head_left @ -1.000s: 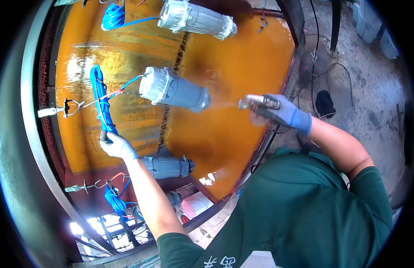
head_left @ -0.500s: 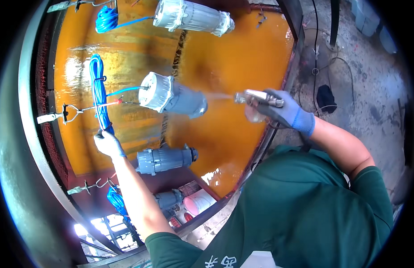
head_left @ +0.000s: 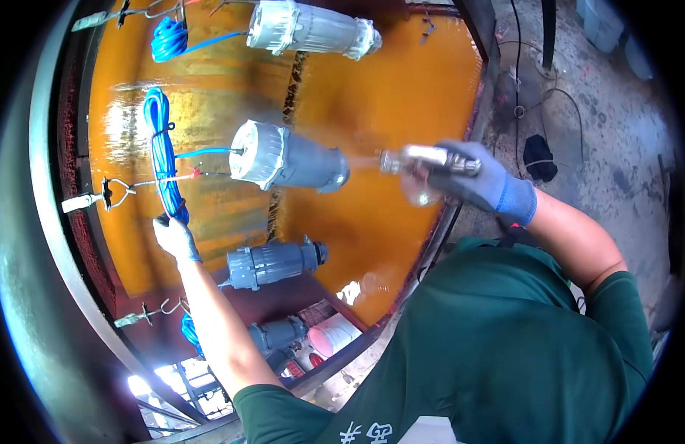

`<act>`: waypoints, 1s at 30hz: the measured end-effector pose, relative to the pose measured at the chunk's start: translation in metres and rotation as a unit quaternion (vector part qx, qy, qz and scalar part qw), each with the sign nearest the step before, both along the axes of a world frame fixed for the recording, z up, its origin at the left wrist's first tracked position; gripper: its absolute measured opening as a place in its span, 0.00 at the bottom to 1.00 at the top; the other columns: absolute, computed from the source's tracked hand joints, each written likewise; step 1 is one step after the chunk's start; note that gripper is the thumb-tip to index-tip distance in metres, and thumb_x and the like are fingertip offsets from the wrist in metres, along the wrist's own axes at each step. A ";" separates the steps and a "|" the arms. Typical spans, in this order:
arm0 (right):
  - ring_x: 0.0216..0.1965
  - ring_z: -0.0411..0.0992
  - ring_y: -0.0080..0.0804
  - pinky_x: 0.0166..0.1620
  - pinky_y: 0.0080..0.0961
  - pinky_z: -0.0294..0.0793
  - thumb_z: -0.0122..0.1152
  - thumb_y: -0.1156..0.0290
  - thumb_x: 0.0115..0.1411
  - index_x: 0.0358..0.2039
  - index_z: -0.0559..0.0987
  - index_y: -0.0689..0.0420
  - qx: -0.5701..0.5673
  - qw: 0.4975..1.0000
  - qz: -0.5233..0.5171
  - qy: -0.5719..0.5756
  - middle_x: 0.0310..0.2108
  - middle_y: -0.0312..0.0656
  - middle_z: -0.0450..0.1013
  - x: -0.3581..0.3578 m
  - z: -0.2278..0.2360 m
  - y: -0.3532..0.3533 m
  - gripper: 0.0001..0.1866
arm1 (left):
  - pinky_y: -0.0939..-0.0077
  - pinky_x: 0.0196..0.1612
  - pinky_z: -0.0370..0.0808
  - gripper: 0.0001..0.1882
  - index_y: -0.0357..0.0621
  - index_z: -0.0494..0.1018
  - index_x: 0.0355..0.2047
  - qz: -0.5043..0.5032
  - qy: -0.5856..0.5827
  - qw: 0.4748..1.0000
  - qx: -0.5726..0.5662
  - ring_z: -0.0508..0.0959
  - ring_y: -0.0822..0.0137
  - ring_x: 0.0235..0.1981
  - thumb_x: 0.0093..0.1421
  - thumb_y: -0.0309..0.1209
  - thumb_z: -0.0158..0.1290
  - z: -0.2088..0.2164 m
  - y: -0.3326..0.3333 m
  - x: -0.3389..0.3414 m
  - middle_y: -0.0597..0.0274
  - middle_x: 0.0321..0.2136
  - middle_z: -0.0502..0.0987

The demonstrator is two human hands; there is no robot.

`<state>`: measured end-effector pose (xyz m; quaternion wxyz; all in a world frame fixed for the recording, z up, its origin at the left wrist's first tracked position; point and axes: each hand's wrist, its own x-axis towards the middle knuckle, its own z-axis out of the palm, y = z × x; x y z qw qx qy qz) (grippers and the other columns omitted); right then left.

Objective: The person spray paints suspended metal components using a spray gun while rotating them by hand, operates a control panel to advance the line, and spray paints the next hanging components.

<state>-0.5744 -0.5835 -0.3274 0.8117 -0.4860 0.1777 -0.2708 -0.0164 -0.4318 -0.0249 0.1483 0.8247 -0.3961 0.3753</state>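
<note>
My right hand (head_left: 476, 181), in a grey-blue work glove, is wrapped round a metal spray gun (head_left: 427, 157). Mist leaves its nozzle toward the lower end of a pump-like motor housing (head_left: 294, 160), part grey and part paler near its cable end. That housing hangs from a hook and wire, and a blue cable runs from it into a tied bundle (head_left: 162, 152). Gloved too, my left hand (head_left: 175, 238) grips the bottom of this blue cable bundle. The cup under the spray gun is partly blurred.
A paler motor (head_left: 313, 29) hangs beyond, with a coiled blue cable (head_left: 169, 40). Nearer hangs a grey motor (head_left: 272, 264). Behind them stands an orange-yellow wet-looking panel (head_left: 387, 96) in a dark frame. A pink-white bucket (head_left: 333, 335) sits below; hoses (head_left: 518, 81) cross the concrete floor at right.
The spray gun has shifted slightly, its mist still meeting the middle motor's lower end. My left hand keeps its grip on the cable bundle, which has moved slightly left.
</note>
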 end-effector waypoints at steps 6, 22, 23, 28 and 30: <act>0.30 0.79 0.30 0.37 0.31 0.78 0.70 0.65 0.67 0.43 0.80 0.60 -0.031 0.993 -0.112 0.023 0.30 0.44 0.80 0.021 -0.030 0.004 0.12 | 0.64 0.41 0.80 0.04 0.36 0.77 0.33 -0.042 0.074 0.996 -0.040 0.81 0.63 0.32 0.60 0.25 0.55 -0.003 -0.006 0.003 0.54 0.31 0.83; 0.35 0.83 0.30 0.41 0.31 0.83 0.68 0.61 0.69 0.45 0.83 0.61 -0.096 0.991 0.094 -0.017 0.32 0.43 0.84 0.041 -0.062 0.000 0.15 | 0.59 0.42 0.80 0.07 0.35 0.77 0.34 -0.011 0.003 1.000 0.004 0.84 0.53 0.32 0.57 0.26 0.55 -0.005 -0.003 -0.001 0.45 0.33 0.84; 0.35 0.84 0.32 0.41 0.32 0.83 0.68 0.58 0.68 0.43 0.83 0.62 -0.050 0.994 0.099 0.008 0.31 0.44 0.84 0.041 -0.055 -0.001 0.17 | 0.62 0.43 0.81 0.07 0.34 0.77 0.34 -0.033 0.039 0.998 -0.026 0.84 0.56 0.33 0.57 0.24 0.53 -0.005 0.000 0.003 0.47 0.33 0.84; 0.36 0.84 0.33 0.43 0.32 0.82 0.67 0.60 0.66 0.42 0.82 0.62 -0.034 0.991 -0.044 0.121 0.31 0.46 0.83 0.059 -0.074 0.005 0.16 | 0.66 0.45 0.80 0.09 0.32 0.77 0.37 -0.072 0.069 0.994 -0.035 0.83 0.61 0.35 0.57 0.22 0.51 -0.004 -0.004 0.020 0.51 0.34 0.83; 0.36 0.84 0.32 0.43 0.31 0.82 0.67 0.60 0.66 0.43 0.82 0.62 -0.052 0.990 -0.084 0.100 0.31 0.45 0.83 0.066 -0.086 0.011 0.17 | 0.67 0.46 0.80 0.10 0.32 0.78 0.38 -0.087 0.075 0.993 -0.024 0.83 0.62 0.36 0.57 0.22 0.51 -0.004 -0.006 0.027 0.51 0.35 0.83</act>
